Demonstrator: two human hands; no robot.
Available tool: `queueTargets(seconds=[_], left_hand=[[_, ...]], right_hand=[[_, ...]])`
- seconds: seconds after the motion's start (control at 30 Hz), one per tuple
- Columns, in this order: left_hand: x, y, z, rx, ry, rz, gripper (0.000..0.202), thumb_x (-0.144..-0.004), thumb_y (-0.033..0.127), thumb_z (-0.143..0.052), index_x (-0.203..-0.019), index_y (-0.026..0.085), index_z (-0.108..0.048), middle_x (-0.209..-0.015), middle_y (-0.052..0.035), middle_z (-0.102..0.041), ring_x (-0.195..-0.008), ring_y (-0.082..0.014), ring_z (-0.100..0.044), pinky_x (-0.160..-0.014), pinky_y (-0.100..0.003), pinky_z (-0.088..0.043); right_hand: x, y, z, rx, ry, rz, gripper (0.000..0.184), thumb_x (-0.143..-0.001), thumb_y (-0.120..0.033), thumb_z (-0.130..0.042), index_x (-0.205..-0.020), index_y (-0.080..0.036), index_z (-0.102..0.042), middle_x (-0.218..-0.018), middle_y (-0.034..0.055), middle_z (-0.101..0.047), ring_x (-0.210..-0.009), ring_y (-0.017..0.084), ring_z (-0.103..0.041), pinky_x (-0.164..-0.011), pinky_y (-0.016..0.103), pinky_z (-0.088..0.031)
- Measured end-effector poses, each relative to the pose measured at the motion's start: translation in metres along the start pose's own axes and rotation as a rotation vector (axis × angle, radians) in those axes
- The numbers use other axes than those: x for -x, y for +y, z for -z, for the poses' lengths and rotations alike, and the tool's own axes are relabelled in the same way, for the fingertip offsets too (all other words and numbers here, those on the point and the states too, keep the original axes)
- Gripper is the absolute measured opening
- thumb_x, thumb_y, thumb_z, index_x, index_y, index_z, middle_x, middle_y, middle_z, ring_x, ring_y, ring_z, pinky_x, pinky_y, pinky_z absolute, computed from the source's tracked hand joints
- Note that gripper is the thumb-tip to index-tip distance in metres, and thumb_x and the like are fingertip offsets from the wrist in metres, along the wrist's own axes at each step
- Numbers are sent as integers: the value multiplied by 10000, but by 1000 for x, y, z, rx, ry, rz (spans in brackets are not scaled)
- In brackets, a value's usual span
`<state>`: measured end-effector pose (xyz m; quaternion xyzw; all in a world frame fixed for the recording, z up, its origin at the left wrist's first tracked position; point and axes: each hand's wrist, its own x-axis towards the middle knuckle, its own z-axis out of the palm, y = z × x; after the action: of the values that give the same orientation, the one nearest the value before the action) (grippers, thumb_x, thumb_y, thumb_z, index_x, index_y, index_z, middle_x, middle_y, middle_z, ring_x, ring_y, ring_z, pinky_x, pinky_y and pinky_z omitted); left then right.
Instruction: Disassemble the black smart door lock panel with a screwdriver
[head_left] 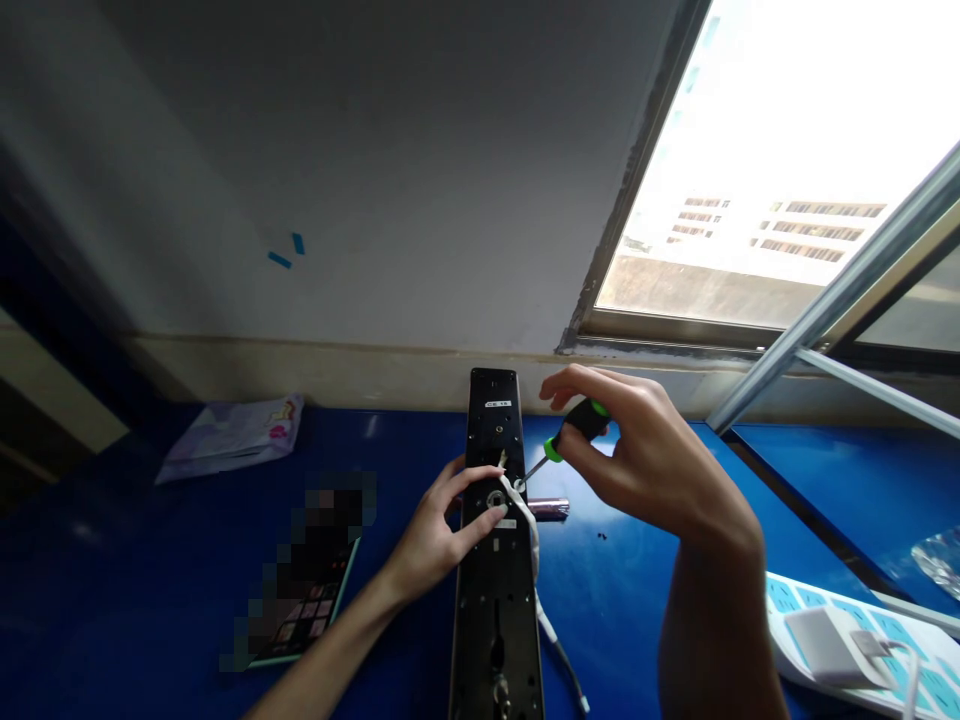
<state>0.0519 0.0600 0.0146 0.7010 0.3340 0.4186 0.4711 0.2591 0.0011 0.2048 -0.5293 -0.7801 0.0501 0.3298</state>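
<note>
Black panel (496,600) lay lengthwise on blue table (150,580), near end at bottom of view, far end toward wall. Power strip (930,680) at panel's 4 o'clock, well apart. White cable (529,520) ran along panel's 3 o'clock edge. Left hand (435,530) at 9 o'clock, fingers loosely spread, tips resting on panel's middle. Right hand (645,460) at 2 o'clock, closed around screwdriver (577,425), tip angled at same spot. Pastel packet (236,435) far off at 10 o'clock.
</note>
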Motion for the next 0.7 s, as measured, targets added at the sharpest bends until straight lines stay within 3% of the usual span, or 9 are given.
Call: queueTargets(seconds=[0.1,0.17,0.27,0.4,0.5,0.6,0.7], left_hand=[[-1,2,0,-6,-4,6,370,-929,416,-745,-1282,307,-728,-1402,-82,-615,-1296,-303,-644,-1101,-432,-548],[-1,4,0,-4,-8,12,367,-933,419,-739,-1281,304,-728,-1372,-83,-625,-1268,-301,-658,-1083,-434,-558],[-1,4,0,2,-7,13,366,-931,421,-737,-1277,302,-728,-1396,-86,-615,-1288,-307,-647,-1101,-443,-546],[0,3,1,-13,-12,12,373,-930,424,-734,-1283,304,-725,-1433,-88,-597,-1312,-308,-631,-1137,-456,-517],[0,0,1,-28,-4,6,372,-929,425,-735,-1284,317,-723,-1433,-80,-596,-1307,-300,-631,-1135,-447,-519],[0,-2,1,-29,-2,8,368,-931,426,-734,-1286,329,-721,-1449,-72,-590,-1315,-295,-627,-1121,-432,-529],[0,-1,1,-22,-12,11,365,-931,425,-733,-1284,330,-722,-1466,-71,-583,-1340,-298,-615,-1110,-424,-539]], right_hand=[[-4,3,-2,27,24,-21,110,-948,-280,-671,-966,-190,-733,-872,29,-780,-703,156,-703,-600,266,-486],[-4,4,-3,5,23,-19,139,-991,-292,-655,-952,-189,-740,-833,18,-778,-692,141,-705,-600,252,-482],[-2,6,-2,-14,-10,29,184,-1022,-251,-597,-1132,-180,-727,-934,38,-785,-756,138,-713,-629,240,-505],[1,6,-1,25,-23,93,351,-928,-148,-624,-1274,-194,-662,-1089,49,-767,-879,160,-719,-681,248,-529],[-2,7,-3,61,17,47,220,-967,-275,-674,-1167,-189,-703,-1022,42,-776,-804,160,-718,-657,264,-526],[-5,9,-4,52,41,21,259,-1019,-430,-667,-1028,-182,-742,-861,21,-773,-693,141,-697,-603,254,-505],[-5,12,-3,-9,7,83,183,-1039,-304,-626,-1136,-193,-736,-909,15,-777,-715,122,-693,-617,228,-509]])
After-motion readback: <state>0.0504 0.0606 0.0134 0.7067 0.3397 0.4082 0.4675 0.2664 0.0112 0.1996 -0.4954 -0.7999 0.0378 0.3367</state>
